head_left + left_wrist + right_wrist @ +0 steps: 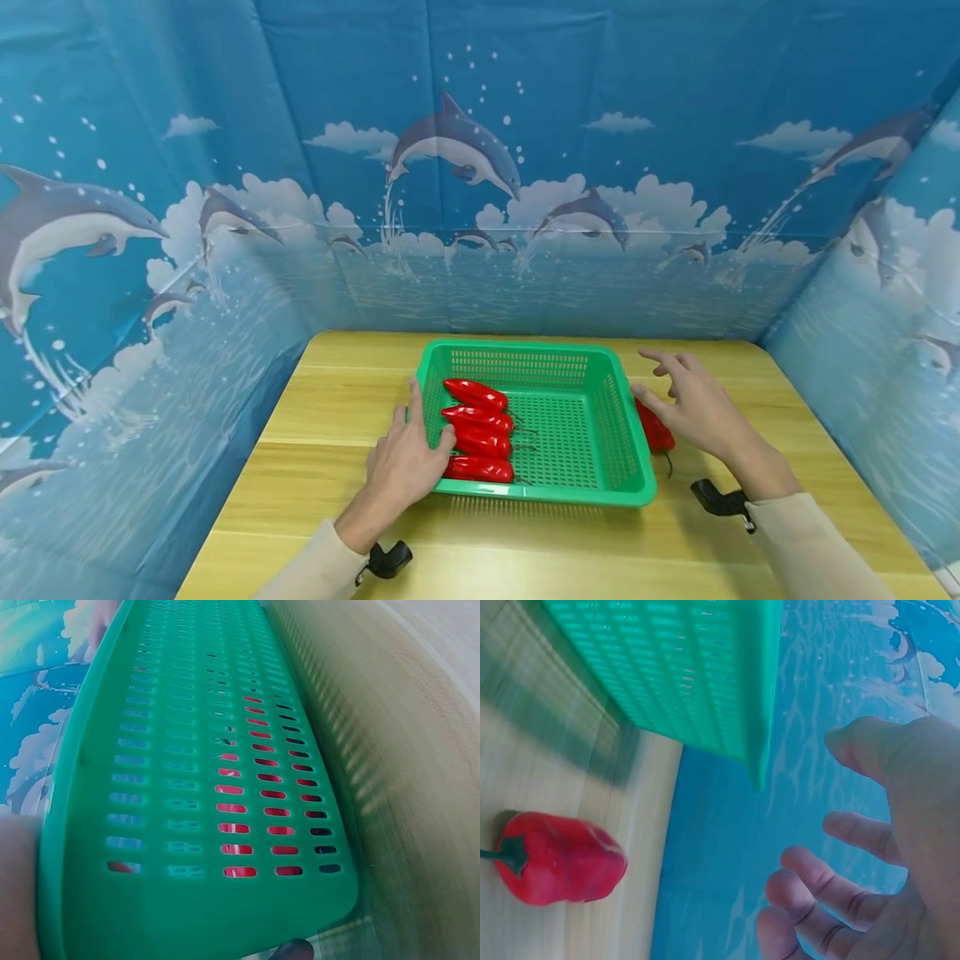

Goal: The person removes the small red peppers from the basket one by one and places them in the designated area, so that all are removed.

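Note:
A green plastic basket (540, 493) with slotted walls is in front of me, several glossy red peppers (480, 468) lying along its left side. My left hand (405, 458) grips its left end, thumb over the rim; in the left wrist view part of that hand (16, 892) shows beside the slotted wall. Just off the right rim is my right hand (693, 404), fingers spread and loosely bent, holding nothing. Another red pepper (562, 859) with a green stem lies on the table outside the basket, below and left of the right hand in the head view.
The wooden table (300, 467) carries the basket and the outside pepper. A blue curtain (480, 275) printed with dolphins and clouds stands behind the table and along both sides. Each wrist wears a black mount (723, 500).

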Demonstrator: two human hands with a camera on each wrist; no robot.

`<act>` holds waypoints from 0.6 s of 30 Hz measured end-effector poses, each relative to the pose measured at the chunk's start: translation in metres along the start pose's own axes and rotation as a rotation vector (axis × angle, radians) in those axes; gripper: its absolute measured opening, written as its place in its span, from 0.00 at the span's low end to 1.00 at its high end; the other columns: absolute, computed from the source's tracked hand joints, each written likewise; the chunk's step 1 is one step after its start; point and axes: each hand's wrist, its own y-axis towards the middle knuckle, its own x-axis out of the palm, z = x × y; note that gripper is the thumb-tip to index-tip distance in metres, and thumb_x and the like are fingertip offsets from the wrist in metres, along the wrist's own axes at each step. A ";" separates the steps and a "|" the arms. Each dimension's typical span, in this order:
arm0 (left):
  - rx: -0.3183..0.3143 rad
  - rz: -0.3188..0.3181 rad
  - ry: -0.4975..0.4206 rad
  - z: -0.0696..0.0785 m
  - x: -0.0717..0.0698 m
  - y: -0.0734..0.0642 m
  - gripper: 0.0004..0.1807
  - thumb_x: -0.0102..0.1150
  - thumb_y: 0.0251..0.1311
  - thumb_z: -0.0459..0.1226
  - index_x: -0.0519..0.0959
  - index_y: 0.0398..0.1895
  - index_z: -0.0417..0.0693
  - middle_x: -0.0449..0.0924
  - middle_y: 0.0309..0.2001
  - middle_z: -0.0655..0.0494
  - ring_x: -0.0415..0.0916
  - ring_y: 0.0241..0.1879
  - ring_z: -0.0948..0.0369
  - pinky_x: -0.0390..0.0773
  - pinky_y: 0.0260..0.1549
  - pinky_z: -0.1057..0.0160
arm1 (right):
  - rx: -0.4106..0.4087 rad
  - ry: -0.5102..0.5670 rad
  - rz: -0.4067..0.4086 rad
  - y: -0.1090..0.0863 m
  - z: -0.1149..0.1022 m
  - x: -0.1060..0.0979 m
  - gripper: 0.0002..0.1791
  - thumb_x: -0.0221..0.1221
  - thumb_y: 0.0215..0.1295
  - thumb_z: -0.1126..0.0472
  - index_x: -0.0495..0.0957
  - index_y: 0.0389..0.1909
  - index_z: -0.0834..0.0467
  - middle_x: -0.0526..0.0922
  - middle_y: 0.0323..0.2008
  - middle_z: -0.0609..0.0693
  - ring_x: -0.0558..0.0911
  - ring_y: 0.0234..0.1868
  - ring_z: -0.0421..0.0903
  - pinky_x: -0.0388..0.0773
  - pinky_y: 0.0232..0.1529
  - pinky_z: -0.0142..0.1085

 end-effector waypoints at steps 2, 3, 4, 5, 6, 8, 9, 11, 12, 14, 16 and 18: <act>0.005 0.007 -0.001 0.000 0.001 0.000 0.57 0.61 0.82 0.56 0.39 1.00 0.51 0.77 0.77 0.34 0.69 0.18 0.52 0.71 0.17 0.56 | -0.007 -0.003 0.001 0.001 -0.004 0.001 0.39 0.65 0.89 0.45 0.69 0.88 0.60 0.81 0.65 0.72 0.83 0.48 0.59 0.78 0.40 0.47; 0.010 0.011 -0.002 -0.001 0.001 0.000 0.57 0.61 0.82 0.56 0.40 1.00 0.51 0.78 0.76 0.34 0.69 0.18 0.52 0.71 0.17 0.56 | -0.011 -0.005 0.003 0.002 -0.006 0.001 0.38 0.65 0.89 0.45 0.69 0.88 0.60 0.81 0.65 0.72 0.83 0.48 0.59 0.78 0.40 0.48; 0.014 0.015 0.000 0.000 0.001 0.000 0.57 0.61 0.82 0.56 0.40 1.00 0.51 0.78 0.76 0.34 0.69 0.18 0.53 0.71 0.17 0.56 | -0.014 -0.007 0.006 0.002 -0.008 0.001 0.38 0.65 0.89 0.45 0.69 0.88 0.59 0.81 0.65 0.71 0.83 0.49 0.60 0.78 0.40 0.48; 0.017 0.018 0.002 0.000 0.001 0.000 0.57 0.61 0.82 0.56 0.40 1.00 0.51 0.78 0.75 0.34 0.69 0.18 0.53 0.71 0.16 0.56 | -0.018 -0.010 0.012 0.003 -0.010 0.001 0.38 0.66 0.88 0.45 0.70 0.88 0.59 0.82 0.65 0.71 0.83 0.49 0.60 0.79 0.41 0.49; 0.020 0.020 0.004 0.001 0.001 0.000 0.57 0.61 0.82 0.56 0.40 1.00 0.50 0.78 0.75 0.33 0.69 0.18 0.53 0.71 0.16 0.56 | -0.023 -0.015 0.017 0.003 -0.012 0.001 0.38 0.66 0.88 0.45 0.70 0.88 0.59 0.82 0.65 0.71 0.84 0.49 0.60 0.80 0.41 0.49; 0.025 0.025 0.002 0.001 0.001 0.000 0.57 0.62 0.82 0.56 0.41 1.00 0.50 0.78 0.75 0.33 0.69 0.18 0.53 0.71 0.16 0.56 | -0.034 -0.022 0.025 0.004 -0.017 0.002 0.38 0.67 0.87 0.46 0.71 0.87 0.59 0.83 0.64 0.71 0.84 0.49 0.60 0.81 0.42 0.51; 0.025 0.026 0.002 0.001 0.001 0.000 0.57 0.62 0.82 0.55 0.41 1.00 0.49 0.78 0.76 0.32 0.69 0.19 0.53 0.72 0.16 0.56 | -0.038 -0.024 0.026 0.005 -0.020 0.002 0.37 0.68 0.87 0.46 0.72 0.87 0.59 0.83 0.64 0.71 0.84 0.49 0.60 0.82 0.43 0.52; 0.025 0.026 0.001 0.001 0.002 0.000 0.56 0.61 0.83 0.55 0.41 1.00 0.50 0.78 0.76 0.32 0.70 0.19 0.52 0.72 0.17 0.56 | -0.047 -0.026 0.025 0.006 -0.024 0.003 0.37 0.68 0.86 0.47 0.72 0.86 0.59 0.83 0.64 0.71 0.85 0.49 0.61 0.84 0.45 0.54; 0.025 0.025 0.001 0.001 0.002 0.000 0.56 0.61 0.83 0.55 0.41 1.00 0.49 0.78 0.77 0.32 0.70 0.19 0.52 0.72 0.17 0.56 | -0.051 -0.029 0.021 0.007 -0.027 0.003 0.37 0.68 0.86 0.47 0.73 0.86 0.59 0.83 0.64 0.70 0.85 0.50 0.61 0.85 0.45 0.55; 0.022 0.023 0.002 0.001 0.002 0.000 0.56 0.61 0.83 0.55 0.41 1.00 0.50 0.77 0.77 0.32 0.70 0.19 0.52 0.72 0.17 0.56 | -0.058 -0.034 0.008 0.010 -0.031 0.003 0.37 0.68 0.86 0.47 0.73 0.86 0.60 0.83 0.64 0.70 0.86 0.50 0.61 0.86 0.45 0.56; 0.020 0.023 0.003 0.000 0.002 -0.001 0.56 0.61 0.83 0.55 0.41 1.00 0.50 0.77 0.77 0.32 0.70 0.19 0.52 0.72 0.17 0.56 | -0.065 -0.041 -0.009 0.013 -0.036 0.004 0.37 0.68 0.87 0.46 0.73 0.87 0.59 0.83 0.64 0.69 0.86 0.48 0.59 0.85 0.43 0.52; 0.016 0.023 0.007 0.000 0.002 -0.001 0.56 0.61 0.83 0.55 0.41 1.00 0.50 0.77 0.77 0.32 0.70 0.18 0.52 0.72 0.17 0.56 | -0.076 -0.046 -0.024 0.016 -0.041 0.004 0.37 0.67 0.87 0.46 0.72 0.87 0.58 0.82 0.64 0.68 0.84 0.45 0.55 0.81 0.40 0.47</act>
